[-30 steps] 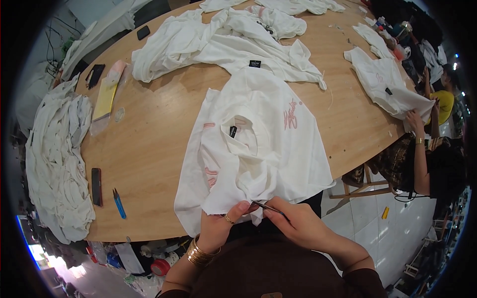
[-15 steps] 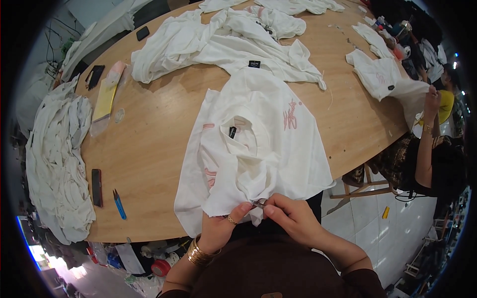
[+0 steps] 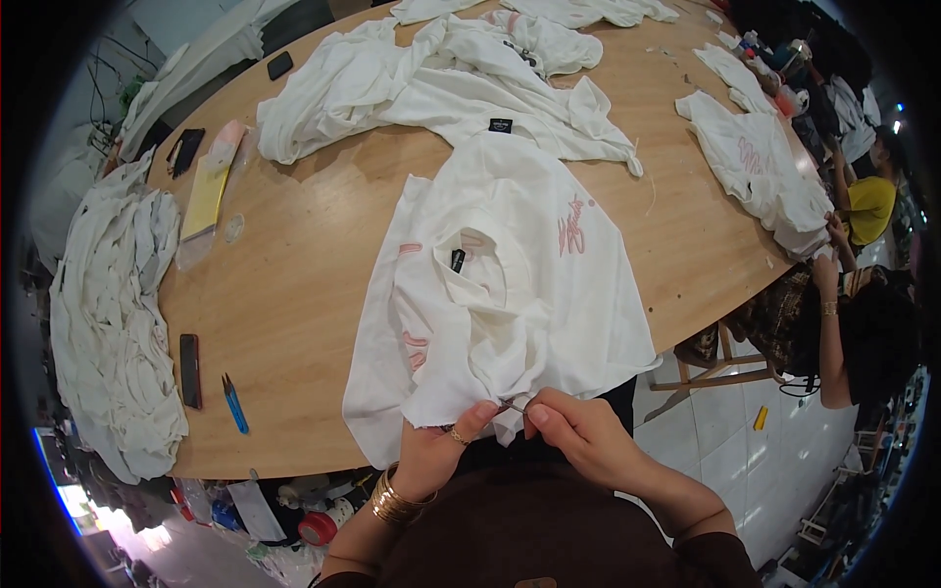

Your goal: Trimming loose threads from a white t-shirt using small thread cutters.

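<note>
A white shirt (image 3: 598, 314) with pink lettering lies on the table before me, its collar and dark label toward the middle. Its gathered near edge hangs at the table's front, pinched in my left hand (image 3: 436, 453), thumb on top. My right hand (image 3: 583, 436) is closed just right of that thumb, on a small thin metal tool (image 3: 510, 405). The tool's tip meets the cloth between my two thumbs; most of it is hidden, so its exact kind does not show.
On the wooden table (image 3: 304, 294) lie blue-handled thread snips (image 3: 234, 403), a dark phone (image 3: 190, 370), a yellow pad (image 3: 206, 196) and a heap of white garments (image 3: 113, 323). More white shirts (image 3: 392, 93) spread at the back. A co-worker's hands (image 3: 833, 260) handle another shirt (image 3: 750, 162) at right.
My right hand has shifted slightly right, and the metal tool shows thinner between my thumbs. At right, the co-worker's raised hand has come down, and their shirt now lies flatter on the table.
</note>
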The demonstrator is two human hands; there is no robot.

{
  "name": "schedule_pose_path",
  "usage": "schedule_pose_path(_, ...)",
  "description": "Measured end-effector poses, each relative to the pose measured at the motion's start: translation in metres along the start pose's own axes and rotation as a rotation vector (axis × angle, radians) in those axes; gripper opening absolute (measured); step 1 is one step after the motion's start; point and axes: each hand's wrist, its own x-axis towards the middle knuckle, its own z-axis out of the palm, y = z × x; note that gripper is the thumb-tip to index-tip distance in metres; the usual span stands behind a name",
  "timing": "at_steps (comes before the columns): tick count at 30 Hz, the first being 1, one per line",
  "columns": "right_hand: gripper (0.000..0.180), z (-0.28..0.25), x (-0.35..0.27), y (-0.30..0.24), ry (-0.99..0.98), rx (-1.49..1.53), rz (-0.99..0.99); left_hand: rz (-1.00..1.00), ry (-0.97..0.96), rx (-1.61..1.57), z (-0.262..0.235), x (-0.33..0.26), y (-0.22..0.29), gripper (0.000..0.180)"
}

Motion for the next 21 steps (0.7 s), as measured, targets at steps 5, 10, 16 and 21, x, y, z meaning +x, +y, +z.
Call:
schedule_pose_path(5,0.029,0.001,0.001,-0.002,-0.011,0.008,0.03,0.002,0.006,-0.026,-0.001,-0.001,-0.002,0.025)
schedule_pose_path(10,0.024,0.005,0.001,0.009,0.14,0.2,-0.1,0.031,0.005,0.011,-0.001,-0.003,-0.004,0.025)
schedule_pose_path(16,0.025,0.007,0.007,0.008,0.314,-0.14,-0.188,0.014,-0.025,0.015,-0.001,-0.003,-0.006,0.028)
schedule_pose_path(21,0.018,-0.002,0.013,0.011,0.452,-0.272,-0.345,-0.099,-0.15,-0.143,-0.002,0.001,0.005,0.033)
